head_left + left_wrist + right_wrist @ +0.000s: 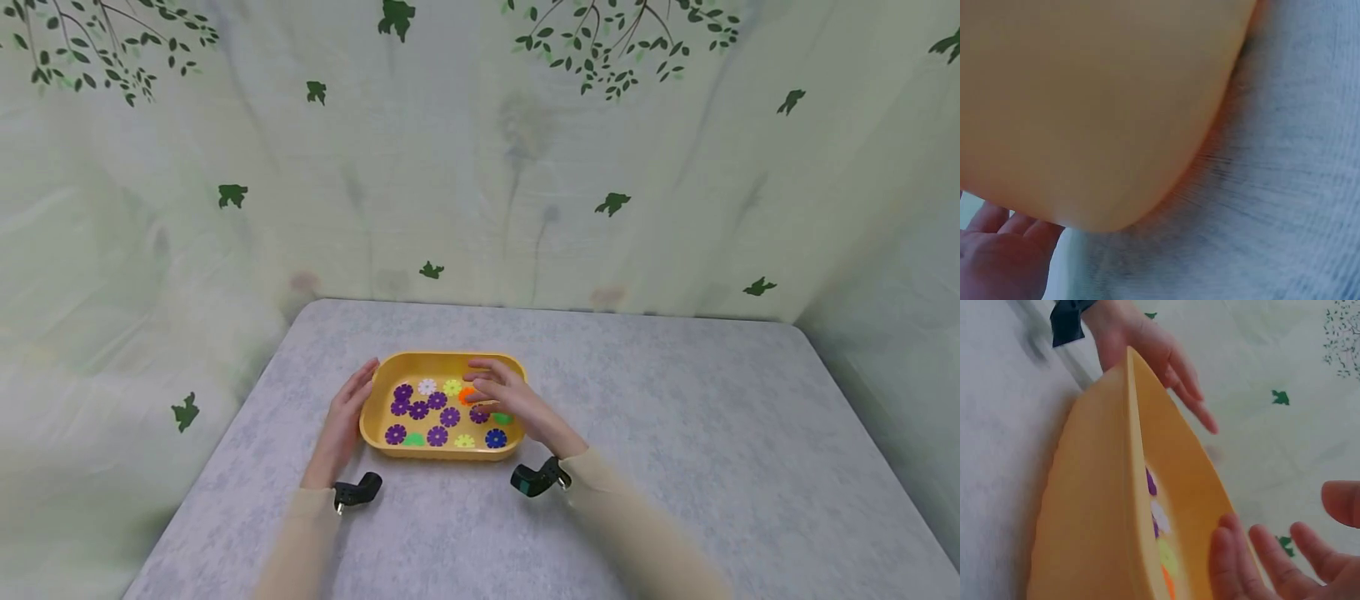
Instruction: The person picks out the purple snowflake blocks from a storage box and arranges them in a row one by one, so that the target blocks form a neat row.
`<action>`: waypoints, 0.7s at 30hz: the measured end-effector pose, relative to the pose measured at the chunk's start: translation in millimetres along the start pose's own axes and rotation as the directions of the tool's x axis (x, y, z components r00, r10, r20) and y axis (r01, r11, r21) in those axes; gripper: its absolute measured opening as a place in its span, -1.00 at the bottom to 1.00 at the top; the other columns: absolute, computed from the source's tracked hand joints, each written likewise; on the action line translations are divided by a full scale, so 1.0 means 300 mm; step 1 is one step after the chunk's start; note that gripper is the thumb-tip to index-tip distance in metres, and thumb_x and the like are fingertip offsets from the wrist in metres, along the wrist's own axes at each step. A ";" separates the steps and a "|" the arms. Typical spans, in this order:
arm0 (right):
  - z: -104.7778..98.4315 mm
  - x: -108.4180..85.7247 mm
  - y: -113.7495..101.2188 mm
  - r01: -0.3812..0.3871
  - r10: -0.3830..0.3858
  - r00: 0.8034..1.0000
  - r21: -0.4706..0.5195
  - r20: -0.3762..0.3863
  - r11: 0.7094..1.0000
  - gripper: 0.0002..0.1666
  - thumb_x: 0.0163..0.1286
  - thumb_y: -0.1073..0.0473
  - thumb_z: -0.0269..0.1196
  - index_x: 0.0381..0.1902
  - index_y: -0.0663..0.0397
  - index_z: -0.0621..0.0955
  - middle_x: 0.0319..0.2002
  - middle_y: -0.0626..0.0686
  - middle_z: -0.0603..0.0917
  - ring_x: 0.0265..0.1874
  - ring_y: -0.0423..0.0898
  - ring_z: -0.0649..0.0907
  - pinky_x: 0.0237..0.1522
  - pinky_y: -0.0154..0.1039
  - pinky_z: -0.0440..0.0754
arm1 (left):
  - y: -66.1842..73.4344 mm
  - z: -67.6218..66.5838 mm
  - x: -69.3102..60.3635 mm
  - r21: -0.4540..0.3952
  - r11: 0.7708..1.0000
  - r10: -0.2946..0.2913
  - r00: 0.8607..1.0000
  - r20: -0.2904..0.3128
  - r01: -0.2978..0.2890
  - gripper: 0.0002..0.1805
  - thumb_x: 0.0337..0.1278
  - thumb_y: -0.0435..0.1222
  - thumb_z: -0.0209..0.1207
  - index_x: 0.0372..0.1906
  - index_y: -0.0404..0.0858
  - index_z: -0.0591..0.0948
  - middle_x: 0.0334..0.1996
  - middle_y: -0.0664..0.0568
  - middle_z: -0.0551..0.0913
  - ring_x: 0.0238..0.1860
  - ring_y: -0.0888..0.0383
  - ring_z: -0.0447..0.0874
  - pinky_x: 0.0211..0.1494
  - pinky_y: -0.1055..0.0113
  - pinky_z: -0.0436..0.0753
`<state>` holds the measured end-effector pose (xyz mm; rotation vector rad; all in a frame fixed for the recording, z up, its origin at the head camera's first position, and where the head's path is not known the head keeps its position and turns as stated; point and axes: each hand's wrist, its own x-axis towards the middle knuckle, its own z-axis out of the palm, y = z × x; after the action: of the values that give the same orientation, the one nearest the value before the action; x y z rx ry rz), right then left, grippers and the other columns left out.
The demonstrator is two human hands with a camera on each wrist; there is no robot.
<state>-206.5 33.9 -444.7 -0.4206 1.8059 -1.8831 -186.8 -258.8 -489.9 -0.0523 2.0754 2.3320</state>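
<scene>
A yellow plastic tray [442, 455] with raised walls sits on the table. Several flower-shaped pieces lie inside: purple pieces [450, 417], a white piece [427, 387], a blue piece [496, 438], and some yellow, green and orange ones. Along the tray's left wall my left hand [345, 421] lies with fingers extended, touching the outside. Over the tray's right part hovers my right hand [519, 402], its fingers apart and slightly bent, with nothing seen in them. The right wrist view shows these fingers [1272, 553] near the tray wall [1097, 487]. Part of the orange piece is hidden behind them.
The tray stands on a grey mottled table [675, 433]. Behind it hangs a pale cloth backdrop [465, 183] with leaf prints, and similar cloth borders the left and right sides. A black wrist device [358, 490] sits on the left wrist, another wrist device [536, 479] on the right.
</scene>
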 end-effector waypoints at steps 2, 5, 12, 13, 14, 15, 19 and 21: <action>0.023 0.017 0.008 -0.049 0.049 0.999 -0.019 0.003 0.999 -0.42 0.53 0.06 -0.01 0.39 0.21 0.23 0.29 0.34 0.34 0.10 0.25 0.53 0.14 0.14 0.47 | -0.015 0.002 0.004 -0.004 1.000 -0.015 1.000 -0.003 0.015 -0.44 0.47 -0.23 -0.07 0.47 -0.24 0.16 0.47 -0.03 0.09 0.45 0.08 -0.01 0.45 0.24 0.08; 0.048 0.035 0.016 -0.126 0.126 0.992 -0.029 -0.008 0.992 -0.43 0.52 0.05 0.01 0.37 0.19 0.27 0.25 0.32 0.39 0.07 0.23 0.56 0.12 0.09 0.50 | -0.032 0.005 0.006 -0.029 0.999 -0.025 1.000 0.001 0.025 -0.44 0.45 -0.29 -0.05 0.47 -0.24 0.17 0.48 0.02 0.06 0.47 0.13 -0.08 0.46 0.23 0.03; 0.084 0.072 0.057 -0.232 0.231 0.972 -0.045 -0.031 0.972 -0.47 0.51 0.07 0.03 0.34 0.19 0.33 0.16 0.27 0.48 -0.11 0.16 0.65 -0.04 -0.06 0.63 | -0.048 0.009 0.003 -0.110 0.993 -0.038 0.999 0.007 0.038 -0.43 0.44 -0.34 -0.05 0.48 -0.22 0.16 0.49 0.08 0.03 0.47 0.15 -0.09 0.43 0.25 0.11; 0.088 0.077 0.064 -0.234 0.233 0.972 -0.053 -0.031 0.971 -0.48 0.52 0.07 0.02 0.33 0.19 0.34 0.16 0.26 0.47 -0.13 0.15 0.66 -0.07 -0.08 0.64 | -0.048 0.011 0.002 -0.117 0.992 -0.037 0.999 0.007 0.038 -0.43 0.44 -0.34 -0.04 0.48 -0.22 0.16 0.49 0.08 0.03 0.47 0.15 -0.08 0.42 0.26 0.12; 0.091 0.081 0.071 -0.234 0.233 0.972 -0.058 -0.028 0.971 -0.49 0.52 0.07 0.01 0.32 0.20 0.34 0.16 0.25 0.46 -0.14 0.14 0.66 -0.08 -0.09 0.64 | -0.049 0.012 0.002 -0.118 0.992 -0.037 0.999 0.006 0.037 -0.43 0.43 -0.33 -0.04 0.47 -0.22 0.16 0.49 0.09 0.03 0.46 0.15 -0.08 0.42 0.27 0.14; 0.095 0.085 0.078 -0.232 0.231 0.973 -0.067 -0.027 0.970 -0.50 0.53 0.08 0.00 0.31 0.20 0.34 0.16 0.24 0.46 -0.15 0.13 0.67 -0.09 -0.10 0.65 | -0.049 0.013 0.001 -0.118 0.992 -0.036 0.999 0.006 0.036 -0.42 0.43 -0.32 -0.04 0.47 -0.21 0.16 0.49 0.09 0.03 0.46 0.15 -0.08 0.41 0.28 0.15; 0.106 0.095 0.090 -0.224 0.222 0.975 -0.102 -0.027 0.969 -0.52 0.55 0.09 -0.03 0.28 0.26 0.36 0.13 0.23 0.45 -0.16 0.13 0.67 -0.11 -0.12 0.65 | -0.049 0.016 0.000 -0.128 0.991 -0.038 0.999 0.000 0.037 -0.43 0.43 -0.31 -0.03 0.47 -0.20 0.17 0.49 0.09 0.03 0.46 0.15 -0.07 0.40 0.30 0.17; 0.111 0.096 0.087 -0.221 0.219 0.975 -0.125 -0.027 0.967 -0.54 0.56 0.11 -0.05 0.26 0.30 0.37 0.09 0.24 0.47 -0.15 0.13 0.67 -0.11 -0.12 0.66 | -0.048 0.017 -0.002 -0.125 0.991 -0.038 0.999 -0.010 0.037 -0.43 0.43 -0.30 -0.02 0.47 -0.20 0.19 0.49 0.09 0.04 0.46 0.14 -0.06 0.40 0.30 0.18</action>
<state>-209.0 -9.8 -471.4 -0.2404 1.9031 -1.6300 -185.7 -252.1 -503.7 -0.1069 1.9134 2.4426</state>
